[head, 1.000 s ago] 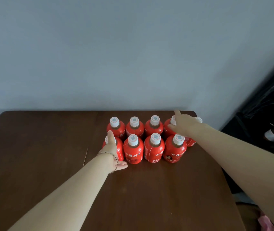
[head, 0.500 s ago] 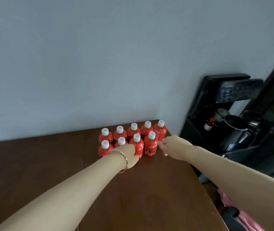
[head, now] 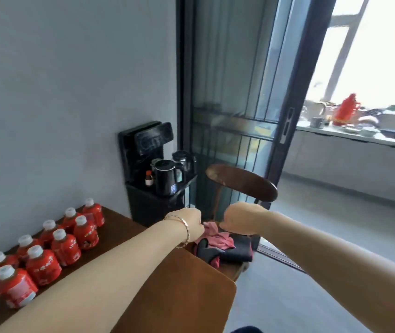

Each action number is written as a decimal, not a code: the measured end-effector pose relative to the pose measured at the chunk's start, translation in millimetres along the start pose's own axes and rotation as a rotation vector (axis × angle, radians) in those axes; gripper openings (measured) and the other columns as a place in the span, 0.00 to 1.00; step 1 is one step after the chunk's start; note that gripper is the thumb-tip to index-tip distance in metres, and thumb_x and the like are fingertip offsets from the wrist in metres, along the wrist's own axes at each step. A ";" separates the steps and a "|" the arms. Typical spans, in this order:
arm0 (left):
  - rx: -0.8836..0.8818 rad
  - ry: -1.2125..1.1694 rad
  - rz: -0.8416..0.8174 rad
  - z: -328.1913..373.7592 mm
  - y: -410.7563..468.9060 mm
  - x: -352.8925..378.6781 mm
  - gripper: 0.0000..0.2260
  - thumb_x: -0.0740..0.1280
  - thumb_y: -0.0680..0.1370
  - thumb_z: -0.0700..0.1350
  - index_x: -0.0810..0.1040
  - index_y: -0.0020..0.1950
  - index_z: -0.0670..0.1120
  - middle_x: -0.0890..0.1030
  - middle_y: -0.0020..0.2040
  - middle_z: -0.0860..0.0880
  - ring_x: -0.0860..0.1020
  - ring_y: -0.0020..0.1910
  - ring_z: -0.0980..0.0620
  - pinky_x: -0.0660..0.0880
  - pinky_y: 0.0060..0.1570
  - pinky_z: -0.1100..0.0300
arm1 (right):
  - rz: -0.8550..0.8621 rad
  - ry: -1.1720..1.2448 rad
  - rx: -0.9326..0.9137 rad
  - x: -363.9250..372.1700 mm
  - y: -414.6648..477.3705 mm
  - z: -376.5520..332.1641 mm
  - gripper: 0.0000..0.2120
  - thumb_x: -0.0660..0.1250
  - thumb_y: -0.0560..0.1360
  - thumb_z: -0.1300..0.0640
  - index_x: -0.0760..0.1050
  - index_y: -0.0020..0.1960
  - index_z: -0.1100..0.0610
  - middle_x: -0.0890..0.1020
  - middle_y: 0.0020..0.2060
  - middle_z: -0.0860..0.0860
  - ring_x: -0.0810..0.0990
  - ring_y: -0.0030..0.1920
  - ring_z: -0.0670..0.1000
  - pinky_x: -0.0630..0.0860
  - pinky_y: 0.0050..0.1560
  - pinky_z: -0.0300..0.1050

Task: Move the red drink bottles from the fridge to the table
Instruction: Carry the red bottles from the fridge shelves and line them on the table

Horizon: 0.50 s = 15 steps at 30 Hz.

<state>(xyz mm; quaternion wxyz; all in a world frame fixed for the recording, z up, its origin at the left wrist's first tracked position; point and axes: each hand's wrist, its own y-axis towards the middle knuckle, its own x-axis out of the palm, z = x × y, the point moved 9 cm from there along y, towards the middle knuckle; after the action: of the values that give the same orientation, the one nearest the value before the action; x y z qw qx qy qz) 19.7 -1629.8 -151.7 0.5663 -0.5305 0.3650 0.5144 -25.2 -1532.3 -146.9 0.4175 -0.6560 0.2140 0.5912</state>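
Several red drink bottles with white caps stand in two rows on the brown wooden table, against the grey wall at the left. My left hand, a bracelet on its wrist, hangs in the air beyond the table's right corner with fingers curled and nothing in it. My right hand is beside it, also loosely curled and empty. Both hands are well away from the bottles. No fridge is in view.
A black water dispenser stand with a kettle stands by the wall. A wooden chair with pink and black cloths on its seat is right of the table. A glass sliding door lies beyond, grey floor to the right.
My view has swung right, away from the bottles. Both hands left the bottle rows and now hang empty past the table's corner.
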 end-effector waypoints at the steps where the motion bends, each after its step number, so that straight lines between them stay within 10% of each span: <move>1: 0.053 0.022 -0.004 34.7 3.2 -1.7 0.13 0.57 0.80 0.48 0.74 0.60 0.44 0.77 0.59 0.45 0.76 0.57 0.44 0.72 0.53 0.55 | -0.009 0.036 0.055 2.3 -20.9 29.6 0.19 0.56 0.79 0.48 0.78 0.56 0.60 0.81 0.51 0.56 0.74 0.45 0.54 0.72 0.47 0.46; 8: 0.491 0.164 0.036 331.3 -6.1 10.4 0.14 0.59 0.78 0.48 0.76 0.59 0.43 0.78 0.61 0.44 0.76 0.59 0.44 0.72 0.57 0.56 | 0.071 0.098 0.434 22.6 -224.8 248.8 0.17 0.57 0.80 0.51 0.77 0.58 0.62 0.79 0.58 0.58 0.77 0.57 0.59 0.72 0.50 0.44; 15: 0.855 0.193 0.036 638.5 -93.6 61.8 0.14 0.59 0.78 0.48 0.77 0.59 0.45 0.78 0.60 0.45 0.76 0.58 0.45 0.73 0.54 0.56 | 0.117 0.223 0.826 81.5 -477.0 447.6 0.14 0.61 0.78 0.51 0.80 0.52 0.60 0.81 0.51 0.56 0.79 0.48 0.56 0.72 0.43 0.42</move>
<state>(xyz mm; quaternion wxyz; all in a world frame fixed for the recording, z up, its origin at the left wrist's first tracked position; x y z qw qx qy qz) 38.6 -985.6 -81.0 0.6892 -0.2879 0.6055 0.2749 94.0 -889.4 -62.8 0.5850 -0.4804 0.5134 0.4042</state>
